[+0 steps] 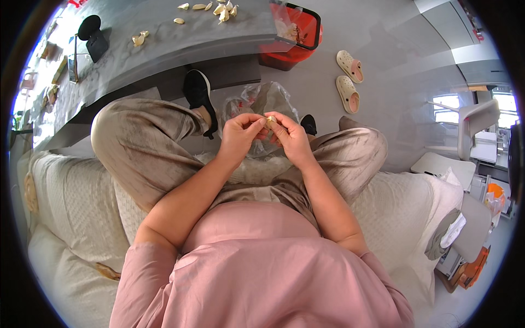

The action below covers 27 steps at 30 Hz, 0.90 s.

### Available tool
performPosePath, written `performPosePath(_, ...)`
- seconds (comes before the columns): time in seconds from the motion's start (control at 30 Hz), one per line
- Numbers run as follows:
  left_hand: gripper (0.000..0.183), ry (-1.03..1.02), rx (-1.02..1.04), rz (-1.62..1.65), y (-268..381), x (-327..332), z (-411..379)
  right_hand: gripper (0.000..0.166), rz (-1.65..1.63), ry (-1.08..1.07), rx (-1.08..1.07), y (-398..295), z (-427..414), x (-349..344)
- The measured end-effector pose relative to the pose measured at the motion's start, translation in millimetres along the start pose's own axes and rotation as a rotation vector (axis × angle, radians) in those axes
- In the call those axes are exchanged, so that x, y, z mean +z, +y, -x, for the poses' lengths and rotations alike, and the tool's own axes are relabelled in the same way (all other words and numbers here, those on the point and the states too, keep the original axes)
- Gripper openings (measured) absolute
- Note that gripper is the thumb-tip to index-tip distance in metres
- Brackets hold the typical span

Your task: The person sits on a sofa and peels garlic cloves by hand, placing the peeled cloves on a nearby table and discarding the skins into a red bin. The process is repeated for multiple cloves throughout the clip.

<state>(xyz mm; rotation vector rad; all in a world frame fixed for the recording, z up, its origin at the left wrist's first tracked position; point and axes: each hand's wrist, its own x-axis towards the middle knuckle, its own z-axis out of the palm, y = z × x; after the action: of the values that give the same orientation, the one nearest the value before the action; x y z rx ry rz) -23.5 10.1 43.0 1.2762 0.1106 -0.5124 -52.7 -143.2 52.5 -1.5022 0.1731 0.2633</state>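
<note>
My left hand (243, 133) and my right hand (290, 135) meet between my knees, their thumbs and forefingers pinching a small garlic clove (270, 119). Fingers cover much of the clove, so how much skin is on it cannot be seen. Directly beneath both hands, a clear plastic bag (277, 98) stands on the floor, with something red showing inside. On the table ahead lie a cluster of garlic cloves (224, 11), several loose cloves near it, one single clove (179, 20), and a smaller group of garlic pieces (139, 39) farther left.
The grey marbled table (160, 35) has its near edge beyond my knees. A black stand (94, 39) rests on its left part. At its right end is a red bin (287, 57) with a black rim. Cream clogs (348, 94) lie on the floor. I sit on a covered sofa (78, 197).
</note>
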Motion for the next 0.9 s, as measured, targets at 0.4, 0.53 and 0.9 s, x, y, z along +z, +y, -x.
performPosePath(0.4,0.015,0.015,-0.162,0.152,-15.2,2.9,-7.1,0.034,-0.521,0.064,0.188,12.6,-9.9,-5.5)
performPosePath(0.53,0.015,0.053,-0.186,0.173,-23.3,2.8,-16.0,0.035,-0.612,0.058,0.153,15.0,-12.9,-8.4)
performPosePath(0.9,0.013,0.114,-0.082,-0.06,-39.1,-5.1,-49.8,0.031,-0.699,-0.038,0.169,14.4,-16.7,-18.7)
